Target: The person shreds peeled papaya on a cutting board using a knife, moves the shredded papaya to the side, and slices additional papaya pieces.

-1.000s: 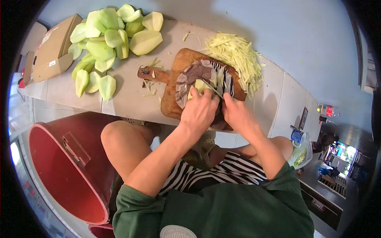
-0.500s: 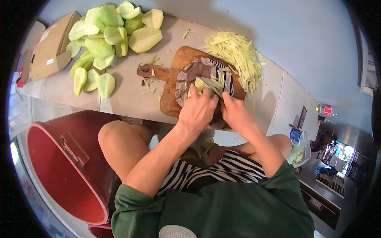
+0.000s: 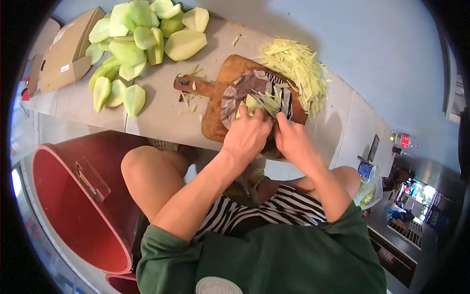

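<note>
My left hand [image 3: 249,133] is closed on a pale yellow-green mango piece [image 3: 251,103], pressing it down over the wooden cutting board [image 3: 213,122]. Close beside it, my right hand [image 3: 293,136] grips a knife [image 3: 270,104]; its handle is hidden in the fist. The blade lies against the mango piece, with cut strips around it. Under them, a round, crinkled brown and striped sheet [image 3: 236,94] covers the middle of the board. A heap of thin mango strips [image 3: 298,71] rests at the board's far right.
Several peeled mango pieces [image 3: 128,51] are piled at the back left, beside a cardboard box [image 3: 66,56]. A large red bin [image 3: 73,210] stands left of my knees. Stray strips [image 3: 188,105] lie near the board's handle. At right are a blue-and-white cup [image 3: 366,169] and a plastic bag [image 3: 369,193].
The view has shifted slightly, so the board and mango pile sit a little further right. The knife blade has tilted and shows more of its flat side. Both hands keep their grip.
</note>
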`<state>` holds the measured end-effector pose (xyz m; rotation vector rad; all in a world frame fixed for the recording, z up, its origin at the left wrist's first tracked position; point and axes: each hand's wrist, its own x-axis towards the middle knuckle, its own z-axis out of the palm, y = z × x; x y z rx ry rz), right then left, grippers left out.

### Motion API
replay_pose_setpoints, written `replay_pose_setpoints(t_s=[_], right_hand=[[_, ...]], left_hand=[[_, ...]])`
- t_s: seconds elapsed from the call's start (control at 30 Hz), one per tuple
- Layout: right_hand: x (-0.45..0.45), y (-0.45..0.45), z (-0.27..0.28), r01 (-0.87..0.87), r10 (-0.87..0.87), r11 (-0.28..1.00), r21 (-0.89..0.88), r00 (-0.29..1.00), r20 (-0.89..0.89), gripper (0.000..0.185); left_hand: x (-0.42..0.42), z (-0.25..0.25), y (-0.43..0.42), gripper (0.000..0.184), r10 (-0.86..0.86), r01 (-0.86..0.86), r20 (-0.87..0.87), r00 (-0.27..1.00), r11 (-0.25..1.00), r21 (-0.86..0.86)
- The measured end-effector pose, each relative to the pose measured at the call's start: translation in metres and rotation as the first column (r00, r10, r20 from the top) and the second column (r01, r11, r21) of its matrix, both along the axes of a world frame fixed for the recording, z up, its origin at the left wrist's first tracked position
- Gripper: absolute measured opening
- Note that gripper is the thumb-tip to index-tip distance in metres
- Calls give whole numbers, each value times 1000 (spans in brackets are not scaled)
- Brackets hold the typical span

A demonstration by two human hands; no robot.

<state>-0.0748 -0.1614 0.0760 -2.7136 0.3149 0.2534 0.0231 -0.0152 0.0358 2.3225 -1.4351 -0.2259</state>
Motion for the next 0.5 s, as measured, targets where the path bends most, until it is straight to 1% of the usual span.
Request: replay_pose_setpoints(t_s=[0.03,0.07,0.1,0.13,0.17,0.23,0.27,0.3,0.37,0.4,0.43,0.5], right_hand=[[2,-1,-3,6,-6,1000,-9,1000,10,17],[6,-3,-1,-4,5,1000,-15,1000,23,17],[17,3,12,-10,10,999,-45,1000,-16,17],[12,12,24,15,-21,997,-72,997,-81,17],[8,15,29,31,-37,997,-74,996,-87,17],[15,14,32,-15,15,1000,19,1000,20,17],[10,7,14,25,-24,999,38,999,-23,17],[6,8,14,28,-27,999,39,999,-22,17],[7,7,15,38,-41,999,-23,991,-127,16],[10,14,26,51,-56,998,-41,990,-126,17],[4,18,33,72,-77,997,-40,987,-142,17],[12,16,35,71,-69,995,74,997,-28,17]], left_hand=[[-2,2,0,18,-1,1,3,1000,1000,-1],[-1,4,-1,18,24,-25,-44,999,1000,-13],[-1,4,-1,18,51,-53,-93,994,998,-17],[-2,1,-1,18,34,-33,-54,998,999,23],[-5,1,-2,18,17,-16,-61,998,1000,21],[-2,-2,-3,18,20,-19,-70,997,1000,12],[-6,-2,2,18,15,-13,-89,996,1000,19],[-7,-1,3,18,6,-4,-97,995,1000,20],[1,0,1,18,9,-8,-93,996,1000,11],[1,5,2,19,28,-22,-128,991,999,48],[-6,4,3,19,7,0,-144,990,999,51],[-3,-3,1,19,58,-60,-25,998,997,-58]])
